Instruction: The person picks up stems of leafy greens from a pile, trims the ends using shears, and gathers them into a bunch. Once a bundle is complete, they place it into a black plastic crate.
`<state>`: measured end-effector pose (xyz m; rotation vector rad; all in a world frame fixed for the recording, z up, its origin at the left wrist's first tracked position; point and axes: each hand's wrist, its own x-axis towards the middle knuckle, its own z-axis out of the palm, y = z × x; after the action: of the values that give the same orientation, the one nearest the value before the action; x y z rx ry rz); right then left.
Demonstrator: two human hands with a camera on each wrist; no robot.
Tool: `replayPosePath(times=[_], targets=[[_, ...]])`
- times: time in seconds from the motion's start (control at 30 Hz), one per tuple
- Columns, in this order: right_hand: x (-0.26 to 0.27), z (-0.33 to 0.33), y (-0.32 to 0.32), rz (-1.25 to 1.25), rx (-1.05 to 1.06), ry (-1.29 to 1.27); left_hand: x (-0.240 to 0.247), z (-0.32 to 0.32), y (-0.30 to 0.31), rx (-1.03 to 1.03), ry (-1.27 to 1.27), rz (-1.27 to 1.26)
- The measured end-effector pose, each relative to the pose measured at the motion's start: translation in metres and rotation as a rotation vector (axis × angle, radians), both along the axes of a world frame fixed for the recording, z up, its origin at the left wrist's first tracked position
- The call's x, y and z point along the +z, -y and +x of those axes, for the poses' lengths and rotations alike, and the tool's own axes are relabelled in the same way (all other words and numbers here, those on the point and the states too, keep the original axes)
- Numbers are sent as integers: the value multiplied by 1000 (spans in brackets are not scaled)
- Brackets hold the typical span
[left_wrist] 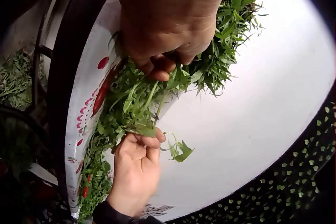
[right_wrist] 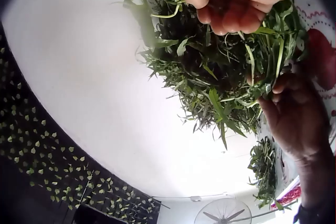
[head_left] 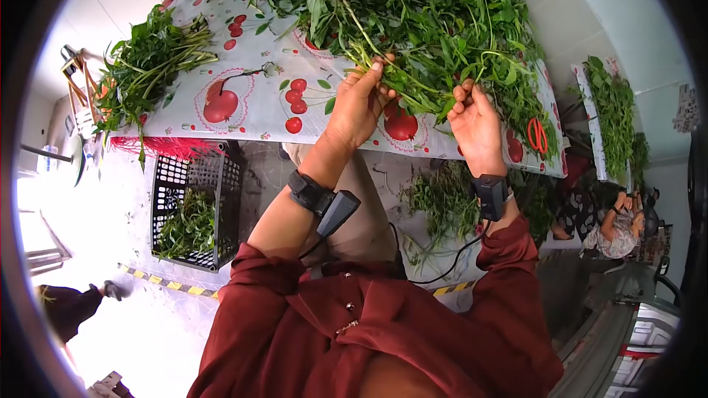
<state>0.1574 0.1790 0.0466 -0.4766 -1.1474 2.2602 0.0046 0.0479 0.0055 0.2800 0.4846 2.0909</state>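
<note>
My left hand grips a small bunch of leafy green stems between thumb and fingers, over the near side of the table. To its right, my right hand pinches a thin green sprig with its fingertips curled in. The left wrist view shows the left hand above and the right hand below, with stems stretched between them. A big heap of cut greens lies just beyond both hands. In the right wrist view, the right hand's fingers curl above the greens.
A separate bundle of greens lies on the left of the cherry-print tablecloth. Red loops like scissor handles sit near the right edge. Below stands a black crate with greens inside. Loose stems lie under the table.
</note>
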Motion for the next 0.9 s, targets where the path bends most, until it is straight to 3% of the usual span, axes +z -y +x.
replayPosePath(times=[0.63,0.9], targets=[[-9,7,0,-45,28,111,-7,1,-2,24,-70,-29],[-5,22,-34,-38,-38,43,-11,-1,-6,80,-15,32]])
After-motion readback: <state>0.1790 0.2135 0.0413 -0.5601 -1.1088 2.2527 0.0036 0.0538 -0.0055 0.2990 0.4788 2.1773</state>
